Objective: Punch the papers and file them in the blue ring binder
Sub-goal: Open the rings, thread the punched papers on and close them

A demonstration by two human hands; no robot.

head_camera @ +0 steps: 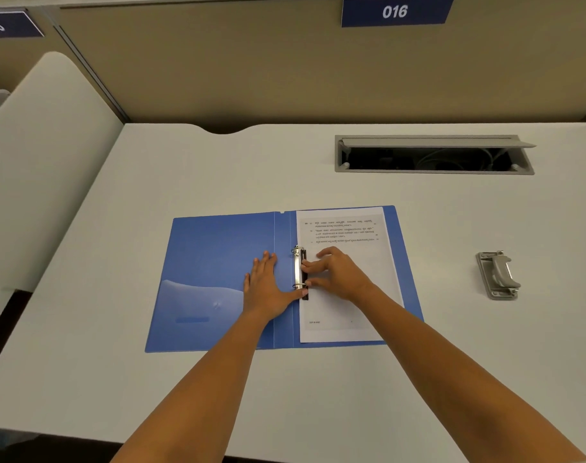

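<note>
The blue ring binder [211,262] lies open flat on the desk. A printed white paper [351,315] lies on its right half, its left edge at the metal ring mechanism [297,267]. My left hand [268,289] rests flat with straight fingers on the binder's left half, thumb reaching to the lower ring. My right hand [335,274] lies on the paper, its fingertips curled against the ring mechanism. Whether the rings are closed is too small to tell.
A grey hole punch [499,275] stands on the desk to the right of the binder. At the back right is an open cable hatch [433,155]. A beige partition rises behind the white desk [118,379], and a divider stands at left.
</note>
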